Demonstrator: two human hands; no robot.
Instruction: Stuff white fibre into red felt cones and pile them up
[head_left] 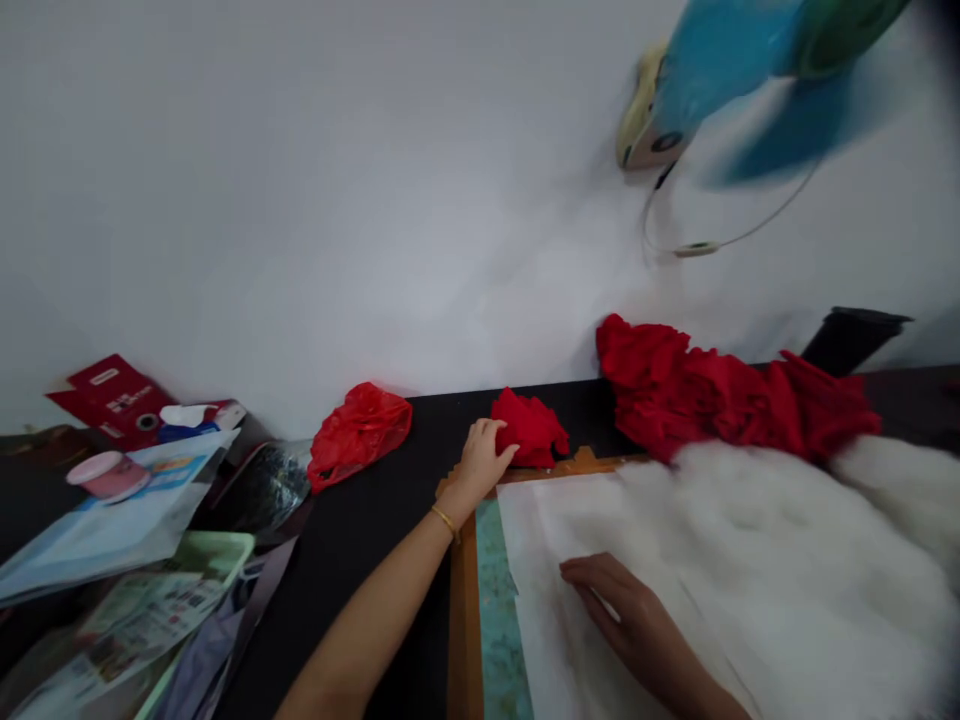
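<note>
My left hand (480, 465), with a gold bracelet (445, 522) at the wrist, reaches to the far edge of a wood-framed board (466, 640). Its thumb and fingers are curled at the left side of a small crumpled red cloth (531, 432), with the cloth's edge between them. My right hand (622, 610) is nearer to me, fingers stretched out, low over a white sheet (551, 530) on the board. I cannot tell whether it touches the sheet. Fluffy white stuffing (795, 550) heaps over the right part of the board.
A large red fabric pile (735, 395) lies at the back right, beside a black container (855, 338). A red plastic bag (361, 432) sits back left. Left are a green basket (238, 545), a pink tub (109, 475) and a red box (116, 400). A blue fan (727, 60) hangs upper right.
</note>
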